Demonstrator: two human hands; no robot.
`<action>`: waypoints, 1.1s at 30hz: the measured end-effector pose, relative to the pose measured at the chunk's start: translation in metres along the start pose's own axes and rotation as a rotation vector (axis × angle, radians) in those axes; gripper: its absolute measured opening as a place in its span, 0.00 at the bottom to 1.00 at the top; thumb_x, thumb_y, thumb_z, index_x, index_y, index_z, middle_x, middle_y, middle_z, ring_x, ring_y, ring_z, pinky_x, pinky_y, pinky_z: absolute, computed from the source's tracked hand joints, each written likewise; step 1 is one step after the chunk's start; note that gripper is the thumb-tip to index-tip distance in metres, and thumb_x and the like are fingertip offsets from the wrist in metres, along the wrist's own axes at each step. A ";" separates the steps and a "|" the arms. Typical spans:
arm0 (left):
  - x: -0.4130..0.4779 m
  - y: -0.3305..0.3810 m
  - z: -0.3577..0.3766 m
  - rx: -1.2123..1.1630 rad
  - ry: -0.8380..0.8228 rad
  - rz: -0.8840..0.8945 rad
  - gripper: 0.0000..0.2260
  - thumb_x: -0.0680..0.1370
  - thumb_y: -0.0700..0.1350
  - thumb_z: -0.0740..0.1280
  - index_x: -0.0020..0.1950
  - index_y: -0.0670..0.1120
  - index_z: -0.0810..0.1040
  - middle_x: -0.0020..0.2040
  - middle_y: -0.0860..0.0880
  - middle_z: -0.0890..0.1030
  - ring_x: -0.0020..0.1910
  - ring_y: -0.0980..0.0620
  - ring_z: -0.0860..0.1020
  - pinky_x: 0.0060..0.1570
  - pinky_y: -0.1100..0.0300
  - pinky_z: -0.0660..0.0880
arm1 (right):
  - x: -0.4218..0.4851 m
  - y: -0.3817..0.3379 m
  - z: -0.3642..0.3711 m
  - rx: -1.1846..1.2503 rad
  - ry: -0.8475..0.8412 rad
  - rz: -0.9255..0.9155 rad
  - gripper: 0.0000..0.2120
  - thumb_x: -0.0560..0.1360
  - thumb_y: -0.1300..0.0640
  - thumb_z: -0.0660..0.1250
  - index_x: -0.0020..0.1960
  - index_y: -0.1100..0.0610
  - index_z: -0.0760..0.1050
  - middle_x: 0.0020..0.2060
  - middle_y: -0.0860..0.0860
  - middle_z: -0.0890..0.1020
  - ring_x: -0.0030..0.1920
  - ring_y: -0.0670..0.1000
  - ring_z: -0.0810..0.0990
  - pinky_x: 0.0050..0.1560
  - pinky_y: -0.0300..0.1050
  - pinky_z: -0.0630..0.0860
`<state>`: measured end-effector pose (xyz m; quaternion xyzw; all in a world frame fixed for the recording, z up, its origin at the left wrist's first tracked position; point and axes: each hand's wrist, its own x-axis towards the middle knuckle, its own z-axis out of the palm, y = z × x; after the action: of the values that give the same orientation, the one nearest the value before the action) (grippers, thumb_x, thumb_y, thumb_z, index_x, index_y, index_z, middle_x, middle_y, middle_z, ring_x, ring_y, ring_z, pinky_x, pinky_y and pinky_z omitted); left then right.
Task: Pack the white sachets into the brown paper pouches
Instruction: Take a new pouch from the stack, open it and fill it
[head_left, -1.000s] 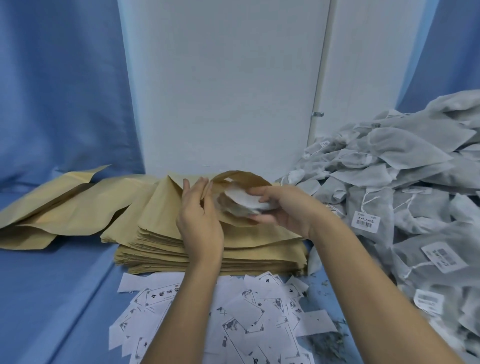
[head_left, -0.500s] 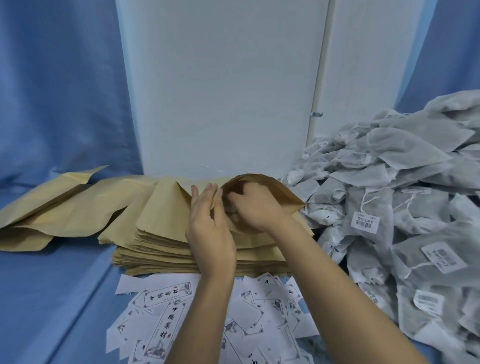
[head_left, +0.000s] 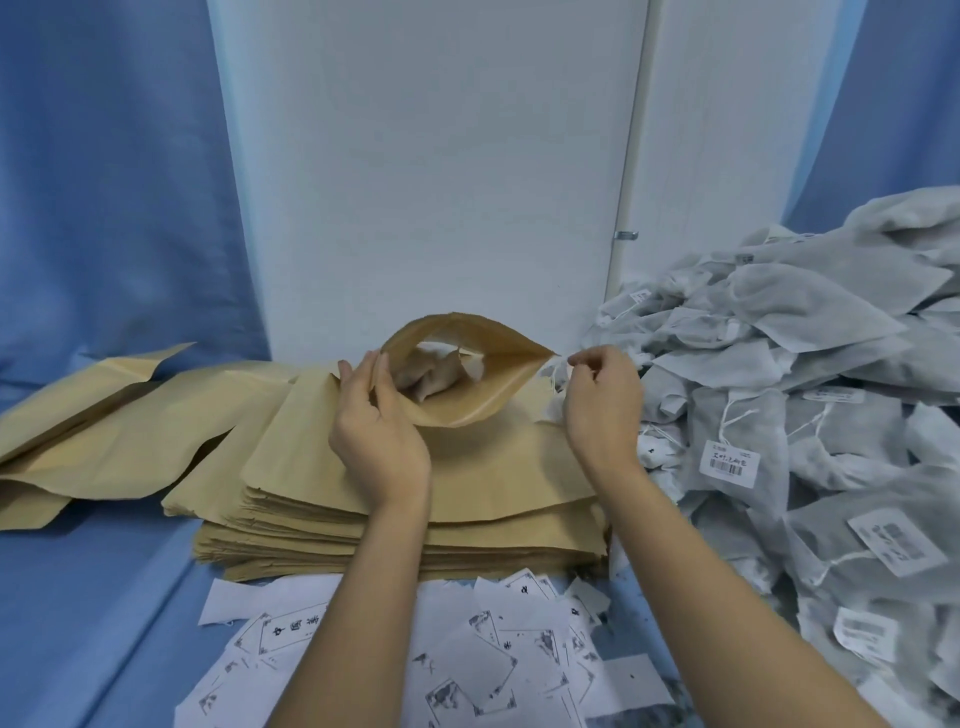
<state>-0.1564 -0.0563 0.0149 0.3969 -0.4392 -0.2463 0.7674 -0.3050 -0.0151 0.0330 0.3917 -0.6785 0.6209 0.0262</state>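
Early in the job; left hand (head_left: 376, 415) pinches the left rim of the top brown pouch (head_left: 467, 402), mouth held wide; one white sachet (head_left: 436, 376) sits inside; right hand (head_left: 602, 395) at the mouth's right corner, fingers curled, pinching what looks like a white string (head_left: 556, 366); pouch stack (head_left: 415, 535) underneath looks unfilled; big sachet heap (head_left: 810, 405) on the right not yet packed; printed slips (head_left: 467, 660) scattered on the tabletop (head_left: 78, 597).

Open kraft paper pouch (head_left: 467, 402), centre: plain tan-brown, shadowed inside.
Flat paper pouch stack (head_left: 415, 525), 6 o'clock of it: same tan, unprinted.
Thin string (head_left: 551, 370), 3 o'clock of it: white.
Heaped mesh sachets (head_left: 810, 332), 3 o'clock: grey-white.
Sachet tags (head_left: 729, 463): white, black barcodes.
Loose paper slips (head_left: 498, 670), 6 o'clock: white, black-bordered print.
Cloth table cover (head_left: 104, 623), 8 o'clock: plain blue.
Flat wall panel (head_left: 426, 156), 12 o'clock: white.
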 end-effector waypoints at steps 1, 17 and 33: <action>0.002 0.000 0.002 -0.011 0.010 -0.015 0.12 0.80 0.42 0.63 0.61 0.39 0.79 0.64 0.43 0.76 0.70 0.52 0.69 0.53 0.84 0.60 | 0.010 0.007 0.003 -0.105 -0.080 0.028 0.12 0.75 0.65 0.57 0.54 0.59 0.76 0.54 0.54 0.77 0.57 0.54 0.74 0.51 0.41 0.65; 0.008 -0.018 0.014 -0.004 0.029 -0.119 0.13 0.80 0.47 0.62 0.55 0.41 0.82 0.58 0.38 0.80 0.62 0.42 0.75 0.57 0.58 0.70 | 0.069 0.032 0.032 0.426 -0.285 0.574 0.11 0.79 0.69 0.54 0.57 0.60 0.69 0.37 0.53 0.73 0.33 0.46 0.72 0.24 0.33 0.72; -0.004 -0.001 0.004 -0.014 0.013 -0.150 0.13 0.80 0.48 0.62 0.55 0.41 0.82 0.58 0.38 0.80 0.61 0.42 0.75 0.57 0.57 0.70 | 0.009 0.045 -0.004 -0.350 -0.146 -0.357 0.17 0.74 0.70 0.57 0.60 0.64 0.77 0.67 0.53 0.74 0.65 0.53 0.70 0.62 0.42 0.66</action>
<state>-0.1615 -0.0550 0.0135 0.4249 -0.4014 -0.3034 0.7525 -0.3383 -0.0194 0.0012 0.5385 -0.6959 0.4495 0.1535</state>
